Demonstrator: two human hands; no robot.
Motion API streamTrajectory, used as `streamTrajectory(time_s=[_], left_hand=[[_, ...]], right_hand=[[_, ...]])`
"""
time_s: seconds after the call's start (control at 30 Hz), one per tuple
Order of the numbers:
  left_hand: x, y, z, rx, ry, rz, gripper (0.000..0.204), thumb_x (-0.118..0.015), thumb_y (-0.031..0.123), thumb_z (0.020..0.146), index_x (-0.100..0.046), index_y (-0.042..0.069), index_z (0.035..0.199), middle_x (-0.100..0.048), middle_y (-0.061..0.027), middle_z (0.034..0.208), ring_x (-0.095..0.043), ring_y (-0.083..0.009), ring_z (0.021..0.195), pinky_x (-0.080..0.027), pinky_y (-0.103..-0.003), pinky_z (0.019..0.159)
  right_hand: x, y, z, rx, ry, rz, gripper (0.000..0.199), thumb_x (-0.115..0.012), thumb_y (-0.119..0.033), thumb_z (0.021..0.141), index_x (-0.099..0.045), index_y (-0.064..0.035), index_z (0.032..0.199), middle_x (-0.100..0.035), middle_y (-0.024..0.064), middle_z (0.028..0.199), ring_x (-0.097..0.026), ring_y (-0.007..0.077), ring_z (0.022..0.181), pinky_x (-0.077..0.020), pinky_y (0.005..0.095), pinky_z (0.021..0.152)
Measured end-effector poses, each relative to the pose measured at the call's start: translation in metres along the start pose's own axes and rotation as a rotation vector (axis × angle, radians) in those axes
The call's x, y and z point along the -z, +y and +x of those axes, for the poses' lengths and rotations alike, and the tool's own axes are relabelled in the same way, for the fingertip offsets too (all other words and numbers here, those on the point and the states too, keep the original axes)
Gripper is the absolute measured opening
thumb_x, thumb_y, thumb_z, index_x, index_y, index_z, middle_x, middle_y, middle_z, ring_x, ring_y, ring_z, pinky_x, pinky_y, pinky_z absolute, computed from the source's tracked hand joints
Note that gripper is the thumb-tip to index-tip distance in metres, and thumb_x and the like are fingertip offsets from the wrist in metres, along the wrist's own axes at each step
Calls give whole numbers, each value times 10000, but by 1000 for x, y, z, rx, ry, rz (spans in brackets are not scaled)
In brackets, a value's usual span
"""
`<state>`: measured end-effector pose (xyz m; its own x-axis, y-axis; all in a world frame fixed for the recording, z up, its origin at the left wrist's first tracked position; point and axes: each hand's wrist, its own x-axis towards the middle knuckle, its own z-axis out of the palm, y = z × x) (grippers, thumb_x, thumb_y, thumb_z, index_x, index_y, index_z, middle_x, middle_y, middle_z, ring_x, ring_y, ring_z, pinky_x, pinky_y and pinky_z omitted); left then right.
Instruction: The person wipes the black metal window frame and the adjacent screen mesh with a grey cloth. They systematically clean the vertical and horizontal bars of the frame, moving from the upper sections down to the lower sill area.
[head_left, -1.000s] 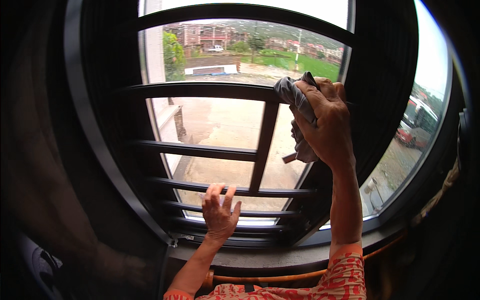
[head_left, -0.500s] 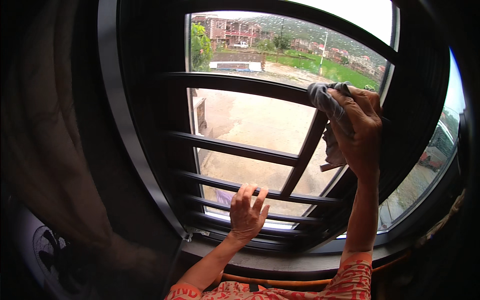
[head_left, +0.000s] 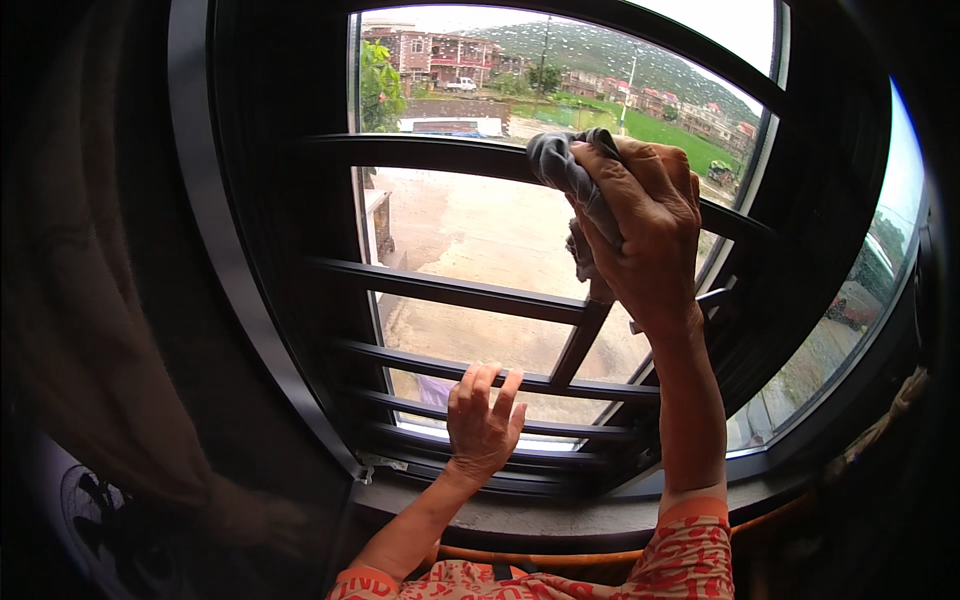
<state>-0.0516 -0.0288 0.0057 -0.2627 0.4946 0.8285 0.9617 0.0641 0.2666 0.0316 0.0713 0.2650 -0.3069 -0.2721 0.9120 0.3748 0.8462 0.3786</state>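
My right hand (head_left: 650,225) is closed around a bunched grey cloth (head_left: 562,165). It presses the cloth against the upper dark crossbar (head_left: 430,153) of the window grille, and a loose end of the cloth hangs below the fingers. Lower and to the left, my left hand (head_left: 482,420) rests its fingertips on a thinner horizontal bar (head_left: 405,357). Its fingers are slightly apart, the thumb stands away from them, and nothing is held. Part of the upper crossbar and a slanting upright bar (head_left: 580,345) are hidden behind the right hand and cloth.
Raindrops dot the upper glass pane (head_left: 500,60). A window handle (head_left: 715,297) sits just beside my right wrist. Below the grille runs a sill (head_left: 520,518). A curtain (head_left: 110,270) hangs at the left, with a fan (head_left: 100,510) at the lower left.
My right hand has slid the grey cloth leftward along the upper crossbar. The left hand stays on the same lower bar. The whole view has shifted slightly.
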Motion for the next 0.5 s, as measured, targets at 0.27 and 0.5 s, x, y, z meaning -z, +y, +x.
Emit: streamTrajectory(time_s=[0.27,0.5], left_hand=[[1,1,0,-6,-6,1,601,-775,196,710,-529,155,1257,-427,-106,1271,-376,-325,1250,-300,-437,1002],[0,2,-1,-4,-14,23,621,-780,196,699,-520,152,1261,-424,-110,1271,-369,-320,1257,-302,-440,1000]], right_hand=[[43,42,-29,-83,-61,-100,341,-752,-93,728,-699,-101,1065,-677,82,1039,-620,287,993,-424,432,895],[44,37,-26,-89,-59,-63,366,-761,-43,695,-702,-88,1053,-680,82,1027,-628,279,959,-443,425,891]])
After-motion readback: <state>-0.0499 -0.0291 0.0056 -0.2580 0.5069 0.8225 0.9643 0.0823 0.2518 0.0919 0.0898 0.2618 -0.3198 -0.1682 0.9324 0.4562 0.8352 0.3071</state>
